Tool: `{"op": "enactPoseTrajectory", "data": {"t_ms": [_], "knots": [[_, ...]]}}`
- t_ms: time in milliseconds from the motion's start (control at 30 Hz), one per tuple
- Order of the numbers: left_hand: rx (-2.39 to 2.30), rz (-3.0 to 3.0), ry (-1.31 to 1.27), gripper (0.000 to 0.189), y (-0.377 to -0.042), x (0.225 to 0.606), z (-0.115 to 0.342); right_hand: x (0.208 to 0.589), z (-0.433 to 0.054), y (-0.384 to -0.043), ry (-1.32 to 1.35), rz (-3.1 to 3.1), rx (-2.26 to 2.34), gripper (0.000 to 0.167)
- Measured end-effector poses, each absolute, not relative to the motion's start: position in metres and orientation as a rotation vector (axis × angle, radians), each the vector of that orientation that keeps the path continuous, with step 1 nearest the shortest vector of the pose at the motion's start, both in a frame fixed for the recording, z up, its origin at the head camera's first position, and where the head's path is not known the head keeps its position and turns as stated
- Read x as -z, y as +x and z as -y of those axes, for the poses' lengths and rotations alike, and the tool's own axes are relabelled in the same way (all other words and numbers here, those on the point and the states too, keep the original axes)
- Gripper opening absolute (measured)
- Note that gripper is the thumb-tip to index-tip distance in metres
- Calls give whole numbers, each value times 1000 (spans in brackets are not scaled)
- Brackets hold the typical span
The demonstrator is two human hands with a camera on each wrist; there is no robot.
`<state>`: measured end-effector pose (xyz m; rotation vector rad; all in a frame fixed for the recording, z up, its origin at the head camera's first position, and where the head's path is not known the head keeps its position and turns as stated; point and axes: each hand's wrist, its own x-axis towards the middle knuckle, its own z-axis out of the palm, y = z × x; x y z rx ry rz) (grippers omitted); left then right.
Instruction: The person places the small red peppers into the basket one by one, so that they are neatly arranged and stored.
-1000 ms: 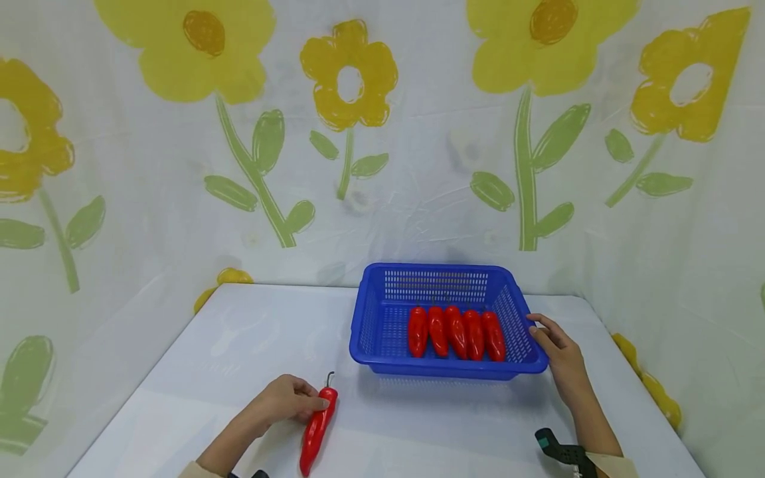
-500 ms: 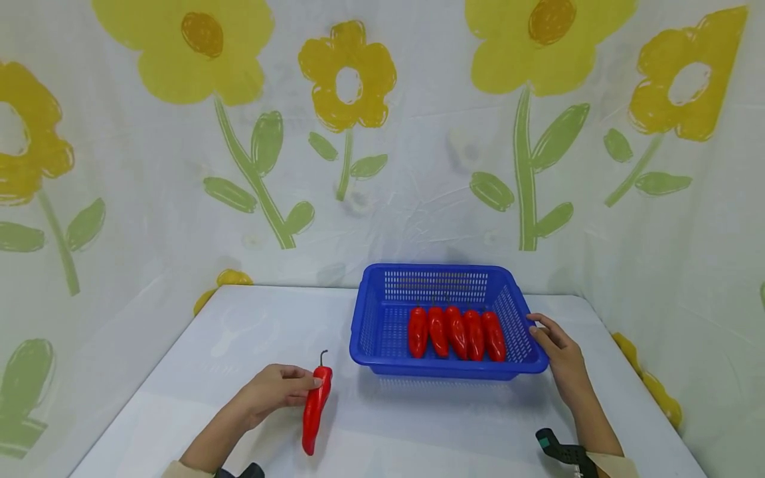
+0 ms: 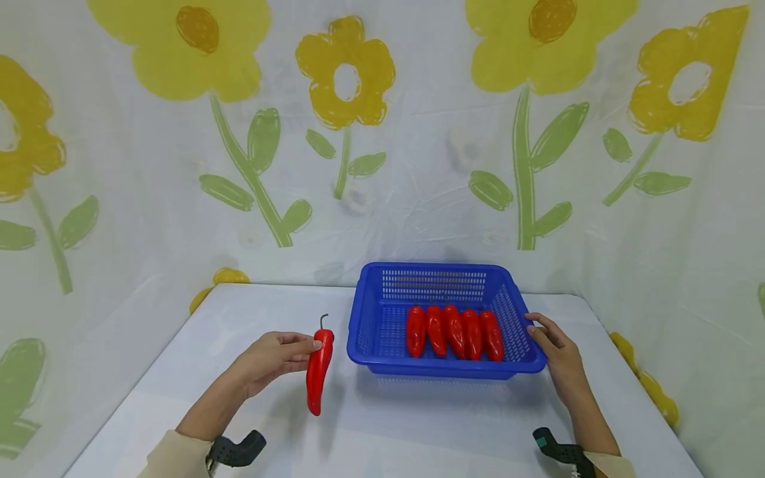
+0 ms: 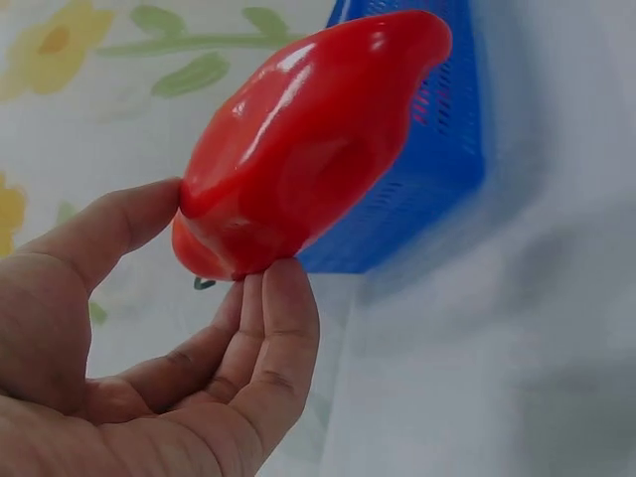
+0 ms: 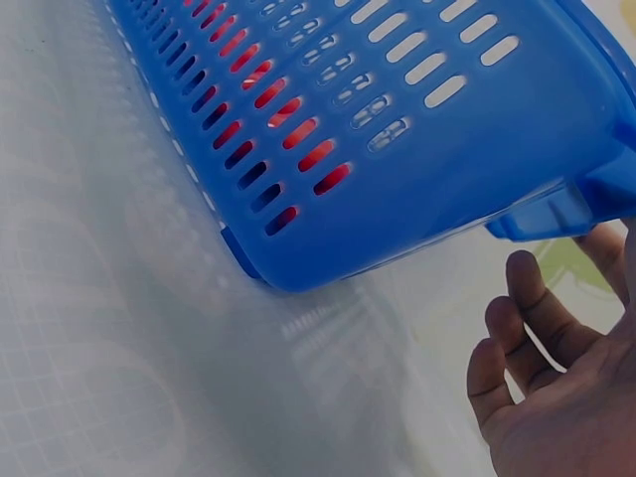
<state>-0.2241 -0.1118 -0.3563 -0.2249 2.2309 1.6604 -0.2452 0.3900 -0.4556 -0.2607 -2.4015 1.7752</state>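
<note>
Between the thumb and fingertips of my left hand [image 3: 271, 362] is a red chili pepper [image 3: 319, 375], pinched near its stem end. It hangs above the table left of the blue basket [image 3: 442, 369], tip pointing down and the dark curved stem up. In the left wrist view the pepper [image 4: 308, 139] overlaps part of the basket. My right hand [image 3: 562, 362] holds the basket's right rim with thumb and index finger. The right wrist view shows the other fingers [image 5: 532, 328] loosely bent below the rim.
Several red chili peppers [image 3: 454, 332] lie side by side in the right part of the basket. The basket stands toward the back of the white table [image 3: 418, 425]. A flower-printed cloth [image 3: 418, 199] hangs behind the table and along its sides.
My left hand has lifted the chili pepper from low over the table, moving it away from me and turning it more upright. My right hand has stayed at the basket's rim.
</note>
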Motion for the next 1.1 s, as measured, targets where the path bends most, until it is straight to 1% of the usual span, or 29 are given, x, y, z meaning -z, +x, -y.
{"op": "enactPoseTrajectory", "data": {"t_ms": [300, 933, 1100], "knots": [[-1681, -2233, -151, 63, -241, 339, 97, 456, -389, -248, -288, 2423, -1765, 58], [-1732, -2150, -56, 49, -287, 327, 68, 454, -388, -248, -299, 2423, -1767, 58], [-1750, -2111, -19, 50, -302, 322, 58, 455, -389, -247, -294, 2414, -1759, 57]]}}
